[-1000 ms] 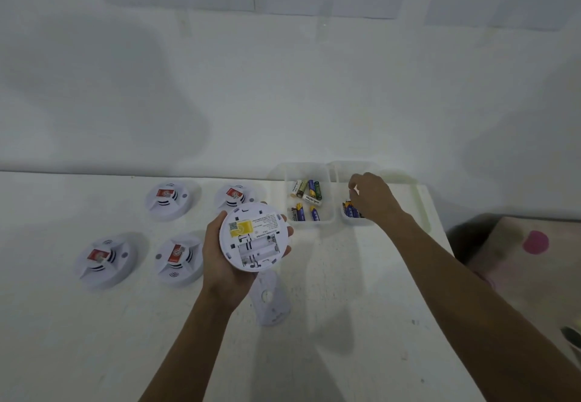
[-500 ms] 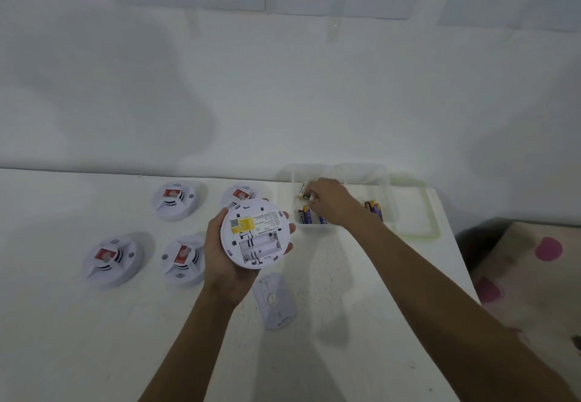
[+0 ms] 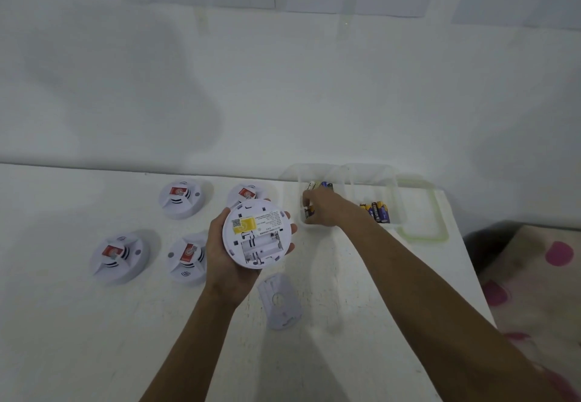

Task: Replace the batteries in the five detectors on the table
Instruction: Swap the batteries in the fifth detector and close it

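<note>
My left hand holds a white round detector back side up, its battery bay open and empty. The detector's cover plate lies on the table just below it. Several more detectors sit face up at the left. My right hand reaches into the left clear container, fingertips pinched on a battery. More batteries lie at its back.
A second clear container to the right holds a few purple batteries. A green-rimmed lid lies beside it near the table's right edge. Pink-dotted fabric lies beyond the edge. A wall stands right behind the table.
My right hand left the right container and moved into the left one, closing its fingers on a battery. My left hand has kept the detector almost still.
</note>
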The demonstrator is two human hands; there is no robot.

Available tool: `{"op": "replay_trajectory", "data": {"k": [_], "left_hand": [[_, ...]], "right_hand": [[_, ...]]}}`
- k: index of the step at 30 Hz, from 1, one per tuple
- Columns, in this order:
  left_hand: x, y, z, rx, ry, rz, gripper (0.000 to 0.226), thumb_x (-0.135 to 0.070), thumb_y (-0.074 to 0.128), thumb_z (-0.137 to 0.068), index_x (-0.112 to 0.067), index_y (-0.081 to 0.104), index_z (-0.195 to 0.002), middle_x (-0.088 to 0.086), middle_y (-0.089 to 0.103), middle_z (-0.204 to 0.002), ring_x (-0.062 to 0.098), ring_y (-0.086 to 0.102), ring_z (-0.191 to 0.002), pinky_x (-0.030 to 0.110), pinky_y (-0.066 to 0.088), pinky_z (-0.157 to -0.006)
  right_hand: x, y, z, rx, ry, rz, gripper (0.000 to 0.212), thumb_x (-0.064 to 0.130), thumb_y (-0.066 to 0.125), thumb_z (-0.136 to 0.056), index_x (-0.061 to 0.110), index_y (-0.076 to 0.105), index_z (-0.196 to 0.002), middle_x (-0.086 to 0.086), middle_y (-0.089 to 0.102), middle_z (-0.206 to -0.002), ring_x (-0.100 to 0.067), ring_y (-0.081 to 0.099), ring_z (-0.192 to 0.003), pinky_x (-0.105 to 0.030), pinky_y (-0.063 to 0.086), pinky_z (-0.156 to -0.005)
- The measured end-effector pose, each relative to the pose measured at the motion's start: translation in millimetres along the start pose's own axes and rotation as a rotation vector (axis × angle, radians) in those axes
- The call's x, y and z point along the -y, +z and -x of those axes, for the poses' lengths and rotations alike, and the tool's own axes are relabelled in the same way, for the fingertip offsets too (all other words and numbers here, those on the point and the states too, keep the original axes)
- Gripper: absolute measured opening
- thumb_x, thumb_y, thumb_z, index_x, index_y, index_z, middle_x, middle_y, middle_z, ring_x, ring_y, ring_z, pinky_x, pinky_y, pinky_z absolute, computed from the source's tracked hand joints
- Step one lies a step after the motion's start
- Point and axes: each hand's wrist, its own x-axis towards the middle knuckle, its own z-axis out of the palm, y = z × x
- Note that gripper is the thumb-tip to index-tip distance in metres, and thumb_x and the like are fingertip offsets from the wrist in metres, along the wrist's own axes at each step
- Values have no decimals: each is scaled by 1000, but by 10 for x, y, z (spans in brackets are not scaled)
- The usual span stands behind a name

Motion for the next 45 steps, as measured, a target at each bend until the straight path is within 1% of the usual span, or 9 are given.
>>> {"op": "replay_trajectory", "data": {"k": [5,10,15,20,24,28,36,43,45], "left_hand": [[-8,-10,-11,-5,-27,32,82,-50,90,-42,-10,71,-111,21,66,-117,42,65,-102,50,56,-71],[3,-33,-21,-9,-25,36,81,-50,88,-48,-9,69,-115,22,64,-120,43,64,-104,50,56,-72],[14,-50,-31,-5,-31,38,81,-50,87,-50,-9,67,-117,23,62,-123,44,62,-107,51,55,-74],[15,-60,-42,-8,-30,45,86,-48,89,-47,-9,66,-119,23,62,-122,43,63,-106,50,56,-72],[10,-61,-52,2,-33,43,83,-49,89,-45,-9,68,-116,22,64,-120,42,64,-104,49,56,-71],[10,-80,-54,18,-21,22,79,-52,87,-49,-11,70,-114,20,65,-120,41,64,-106,49,56,-74],[-3,-77,-47,18,-3,6,79,-54,86,-48,-12,70,-114,20,65,-120,41,64,-106,49,56,-75],[-28,-103,-1,33,-1,19,76,-55,81,-54,-12,69,-116,20,63,-124,42,62,-110,50,55,-78],[-50,-112,21,48,-12,56,77,-53,81,-58,-10,66,-120,21,60,-127,43,60,-112,52,54,-80]], "right_hand": [[-36,1,32,-35,-14,-152,24,8,64,-84,12,43,-93,-2,51,-87,-19,47,-75,-21,34,-55],[-25,-161,95,-241,53,-439,13,10,56,-86,11,52,-98,0,55,-85,-10,50,-67,-19,40,-56],[8,-336,100,-279,183,-547,23,2,34,-89,0,56,-82,-14,61,-75,-28,64,-64,-35,57,-63],[15,-280,65,-161,154,-331,24,3,38,-87,9,38,-63,-6,42,-59,-19,41,-51,-26,36,-50],[-15,-142,41,-43,137,-173,17,13,55,-89,-2,62,-95,-15,63,-90,-19,51,-71,-26,40,-58],[-12,-60,17,4,144,-56,34,21,61,-90,4,58,-119,-11,58,-116,-23,56,-97,-27,43,-77],[26,49,-20,-43,118,-7,7,14,60,-88,12,54,-89,-4,53,-86,-18,50,-79,-25,38,-67],[72,27,104,-251,63,-304,14,14,59,-90,14,55,-104,-11,66,-91,-24,62,-73,-28,49,-60],[147,-14,223,-352,34,-385,10,13,59,-90,15,54,-99,-10,68,-85,-14,58,-61,-16,43,-49]]}}
